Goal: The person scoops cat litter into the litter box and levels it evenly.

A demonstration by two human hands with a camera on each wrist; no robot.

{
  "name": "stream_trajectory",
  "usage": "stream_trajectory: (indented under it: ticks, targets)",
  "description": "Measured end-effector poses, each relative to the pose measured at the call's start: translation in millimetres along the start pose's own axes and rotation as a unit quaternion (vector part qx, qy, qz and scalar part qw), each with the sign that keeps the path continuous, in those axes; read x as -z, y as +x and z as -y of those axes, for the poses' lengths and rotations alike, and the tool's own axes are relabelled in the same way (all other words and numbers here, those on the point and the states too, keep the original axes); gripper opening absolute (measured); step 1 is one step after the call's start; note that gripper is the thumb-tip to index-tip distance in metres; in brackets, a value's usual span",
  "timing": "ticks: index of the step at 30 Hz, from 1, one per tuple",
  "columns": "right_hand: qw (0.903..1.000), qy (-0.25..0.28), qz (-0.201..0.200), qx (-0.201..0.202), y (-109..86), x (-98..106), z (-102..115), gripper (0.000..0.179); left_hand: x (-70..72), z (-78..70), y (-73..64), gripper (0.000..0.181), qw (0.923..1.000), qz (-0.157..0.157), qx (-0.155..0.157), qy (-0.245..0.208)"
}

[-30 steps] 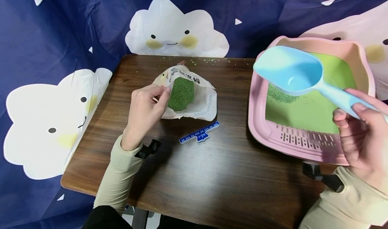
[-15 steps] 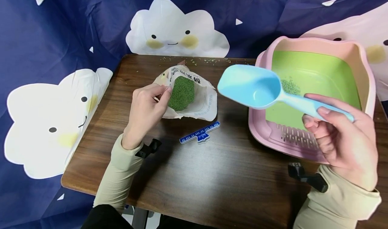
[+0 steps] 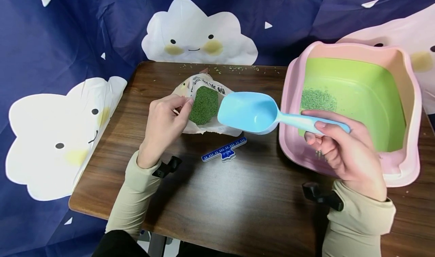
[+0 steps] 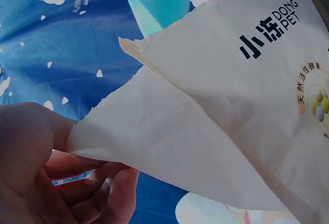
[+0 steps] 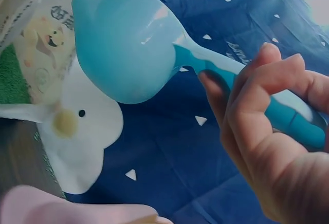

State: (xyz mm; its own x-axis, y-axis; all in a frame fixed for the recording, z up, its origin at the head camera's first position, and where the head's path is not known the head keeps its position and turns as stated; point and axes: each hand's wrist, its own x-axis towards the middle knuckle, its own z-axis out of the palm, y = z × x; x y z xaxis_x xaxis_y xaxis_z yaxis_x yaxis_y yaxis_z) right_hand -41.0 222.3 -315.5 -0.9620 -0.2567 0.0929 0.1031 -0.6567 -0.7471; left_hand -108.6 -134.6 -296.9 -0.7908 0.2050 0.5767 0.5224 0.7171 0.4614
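My left hand pinches the torn edge of an opened white paper bag between thumb and forefinger. Dark green pellets show inside the bag's mouth. In my right hand I grip the handle of a light blue scoop. The scoop's bowl looks empty and overlaps the right part of the bag's opening in the head view. From the right wrist, the underside of the scoop bowl shows, with my fingers curled along its handle.
A pink litter box with a green inner floor stands at the right, holding a small heap of green pellets. A blue ruler-like clip lies before the bag. Loose crumbs dot the back edge of the brown table.
My right hand has carried the scoop leftward from above the litter box to the bag's right side. The left hand has stayed in place, pinching the bag's edge.
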Motion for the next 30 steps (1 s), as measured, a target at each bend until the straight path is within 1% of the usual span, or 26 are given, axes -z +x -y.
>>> stream_trajectory:
  ticks: [3, 6, 8, 10, 12, 14, 16, 18, 23, 30]
  targets:
    - [0.9999, -0.016, 0.002, -0.001, 4.6, -5.9, -5.8, 0.037, 0.1, 0.0, -0.1, 0.033, 1.0000, 0.001, -0.001, -0.001]
    - [0.9988, -0.047, -0.012, -0.001, 9.2, -12.0, -12.4, 0.033, 0.2, -0.1, -0.1, 0.034, 1.0000, 0.001, -0.002, -0.001]
    - [0.9964, -0.079, -0.030, -0.003, 12.3, -16.0, -17.2, 0.030, 0.3, 0.0, -0.2, 0.034, 1.0000, 0.001, -0.003, -0.001]
    - [0.9912, -0.119, -0.057, -0.012, 15.3, -20.1, -22.2, 0.029, 0.4, 0.2, -0.3, 0.034, 1.0000, 0.000, -0.003, -0.002]
    - [0.9842, -0.159, -0.075, -0.024, 18.3, -23.7, -27.1, 0.030, 0.4, 0.4, -0.5, 0.035, 1.0000, 0.000, -0.003, -0.002]
    - [0.9774, -0.190, -0.085, -0.038, 21.4, -27.0, -32.0, 0.031, 0.3, 0.5, -0.6, 0.035, 1.0000, 0.000, -0.002, -0.002]
    - [0.9722, -0.212, -0.087, -0.048, 24.4, -29.3, -36.8, 0.033, 0.5, 0.3, -0.6, 0.035, 1.0000, 0.001, -0.002, -0.001]
    - [0.9701, -0.220, -0.087, -0.057, 27.3, -31.0, -42.1, 0.034, 0.8, 0.0, -0.7, 0.034, 1.0000, 0.001, -0.001, -0.002]
    - [0.9689, -0.227, -0.077, -0.061, 34.4, -31.6, -54.7, 0.039, 1.0, -0.5, -0.8, 0.030, 1.0000, 0.003, -0.001, -0.002]
    - [0.9601, -0.258, -0.069, -0.082, 40.9, -30.4, -62.8, 0.038, 1.2, -1.1, -0.8, 0.029, 1.0000, 0.004, -0.001, -0.003]
